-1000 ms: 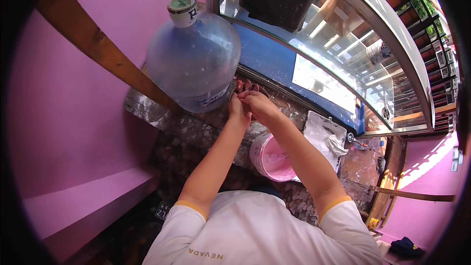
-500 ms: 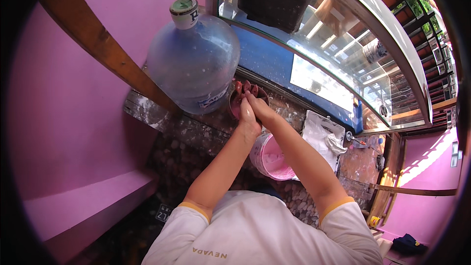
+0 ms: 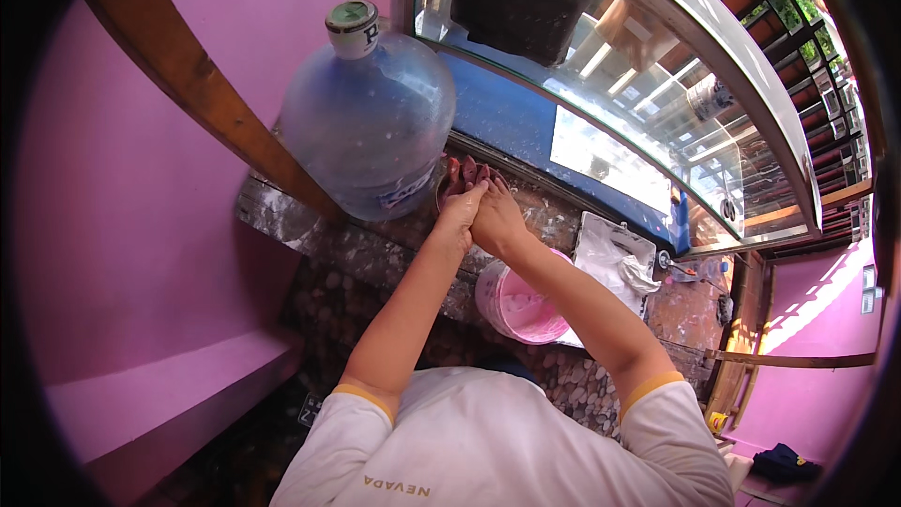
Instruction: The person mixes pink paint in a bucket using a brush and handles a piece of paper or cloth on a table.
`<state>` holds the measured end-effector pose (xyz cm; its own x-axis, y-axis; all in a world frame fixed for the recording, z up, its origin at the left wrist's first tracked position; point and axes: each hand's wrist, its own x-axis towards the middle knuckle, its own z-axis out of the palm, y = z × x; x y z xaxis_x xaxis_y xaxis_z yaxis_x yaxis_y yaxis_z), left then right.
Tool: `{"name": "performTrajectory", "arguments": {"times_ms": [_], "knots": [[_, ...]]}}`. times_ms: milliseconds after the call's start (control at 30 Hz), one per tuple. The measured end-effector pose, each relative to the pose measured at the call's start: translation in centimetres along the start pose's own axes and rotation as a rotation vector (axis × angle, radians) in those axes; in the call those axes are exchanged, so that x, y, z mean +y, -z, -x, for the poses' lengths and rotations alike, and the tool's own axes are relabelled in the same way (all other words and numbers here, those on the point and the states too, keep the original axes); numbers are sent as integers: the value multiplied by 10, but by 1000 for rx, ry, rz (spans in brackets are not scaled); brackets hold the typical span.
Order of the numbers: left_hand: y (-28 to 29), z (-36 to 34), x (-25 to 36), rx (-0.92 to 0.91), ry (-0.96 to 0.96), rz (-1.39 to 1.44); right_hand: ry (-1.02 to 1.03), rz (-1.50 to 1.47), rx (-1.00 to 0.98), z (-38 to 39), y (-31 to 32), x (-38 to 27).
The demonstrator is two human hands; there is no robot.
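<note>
Hands (image 3: 497, 222) together beside reddish pieces (image 3: 469, 170), fingers (image 3: 496, 187) overlapping, grip unclear; handwork apparently unfinished, pink paint (image 3: 527, 308) remaining in bucket (image 3: 491, 299).

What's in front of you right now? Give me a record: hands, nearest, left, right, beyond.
Hands: left hand and right hand pressed together
Nearest: red-brown petal-edged object, partly hidden by the hands
Left: capped translucent water jug
Right: bucket with pink paint; tray with white cloth at its edge
Beyond: glass display case
</note>
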<state>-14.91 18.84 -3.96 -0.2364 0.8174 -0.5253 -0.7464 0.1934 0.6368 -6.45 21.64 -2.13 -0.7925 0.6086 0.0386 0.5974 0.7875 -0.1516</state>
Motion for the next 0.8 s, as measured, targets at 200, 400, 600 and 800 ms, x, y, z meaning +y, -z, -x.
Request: {"name": "performTrajectory", "arguments": {"times_ms": [200,400,600,800], "knots": [[0,7,10,24,246,230,177,-309,74,10,33,-1],[-6,-15,-8,-51,-36,268,-285,-1203,433,13,14,-20],[-1,-17,-12,284,-497,-564,-558,-1648,442,17,14,-35],[-13,12,4,355,-492,-1081,-720,-1927,310,31,42,-41]]}}
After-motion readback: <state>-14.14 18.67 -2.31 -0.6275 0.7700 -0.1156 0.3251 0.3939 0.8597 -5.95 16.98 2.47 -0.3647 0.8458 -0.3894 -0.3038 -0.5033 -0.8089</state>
